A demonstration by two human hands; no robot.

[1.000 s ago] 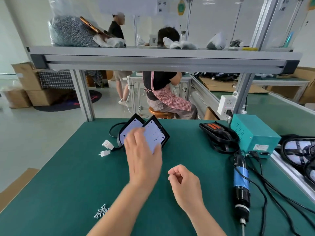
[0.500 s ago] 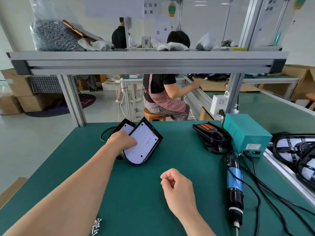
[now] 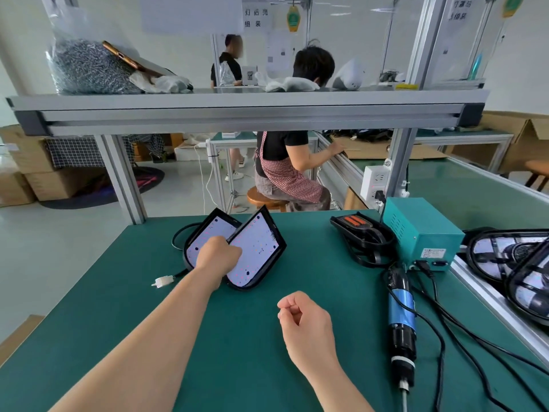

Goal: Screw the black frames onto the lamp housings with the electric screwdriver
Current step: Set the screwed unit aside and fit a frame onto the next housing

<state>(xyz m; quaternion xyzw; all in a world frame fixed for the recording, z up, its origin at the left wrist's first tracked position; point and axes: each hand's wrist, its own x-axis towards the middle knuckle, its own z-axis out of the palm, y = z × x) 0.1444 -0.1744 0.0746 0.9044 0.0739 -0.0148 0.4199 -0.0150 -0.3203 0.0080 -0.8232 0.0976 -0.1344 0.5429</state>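
Left of the electric screwdriver [image 3: 401, 318] and teal box [image 3: 421, 233], right hand [image 3: 304, 322] curls empty; left hand [image 3: 218, 257] grips a lamp housing [image 3: 258, 248].

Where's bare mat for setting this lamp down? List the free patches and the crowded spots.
Free: near-left mat, between left forearm and table edge, below the white connector; also the strip between lamp housings and right hand. Crowded: the right side, with electric screwdriver, cables and teal box.

1 head camera looks forward and down; green bench [image 3: 252, 367] close below.
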